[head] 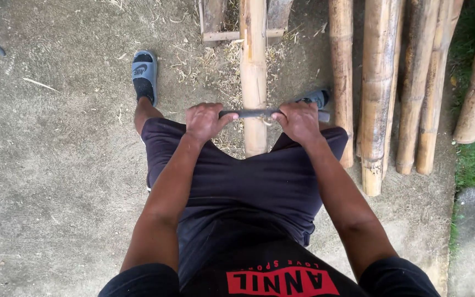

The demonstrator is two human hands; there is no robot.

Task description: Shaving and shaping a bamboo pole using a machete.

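Both my fists are closed on a dark two-handled blade (257, 114), left hand (204, 121) on one end, right hand (299, 121) on the other, laid flat across the bamboo pole (253, 66) that runs between my knees to a wooden rest (215, 34). Pale shavings (224, 74) lie on the concrete (56, 165) under the pole, so scraping looks underway, how much skin remains I can't tell. More bamboo poles (380, 82) lie just beside my right leg; grey sandal (144, 74) to the left, nothing blocks the stroke.
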